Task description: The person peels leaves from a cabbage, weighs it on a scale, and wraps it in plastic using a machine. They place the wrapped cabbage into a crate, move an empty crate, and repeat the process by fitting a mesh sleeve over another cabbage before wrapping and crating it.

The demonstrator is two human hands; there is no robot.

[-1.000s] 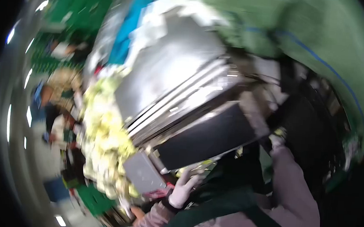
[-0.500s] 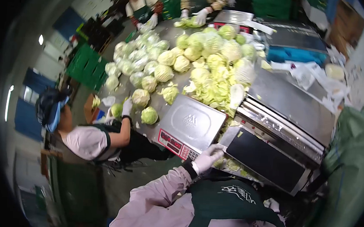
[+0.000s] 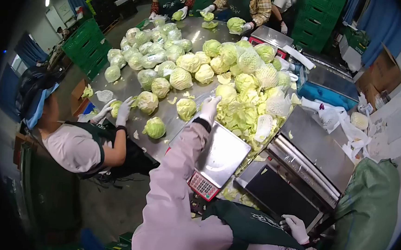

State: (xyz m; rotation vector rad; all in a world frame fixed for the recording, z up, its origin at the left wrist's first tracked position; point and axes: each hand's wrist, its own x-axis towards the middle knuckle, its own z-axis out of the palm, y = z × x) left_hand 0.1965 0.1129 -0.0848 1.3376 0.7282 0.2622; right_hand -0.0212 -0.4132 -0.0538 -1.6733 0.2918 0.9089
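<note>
My left hand [image 3: 209, 109], in a white glove, stretches over the far edge of the steel weighing scale [image 3: 225, 155]. It holds nothing that I can see, and its fingers point toward the heap of cabbages. Closest to it are a peeled cabbage [image 3: 226, 94] on the heap and a single cabbage [image 3: 186, 109] to its left. My sleeve covers the scale's left side. Low on the right, my right hand [image 3: 297, 228], also gloved, is by my apron [image 3: 260, 229] near the wrapping machine [image 3: 282, 191]. Its fingers are loosely bent and apart, with nothing in them.
A co-worker at left has both gloved hands at a cabbage [image 3: 115, 108]. Wrapped cabbages [image 3: 142, 58] cover the table's far left. Loose leaves [image 3: 238, 116] lie beside the scale. People stand across the table; a green sack [image 3: 367, 206] is at right.
My left hand has moved forward from the scale's near corner to beyond its far edge. My right hand has come into view. Across the table, people now hold cabbages.
</note>
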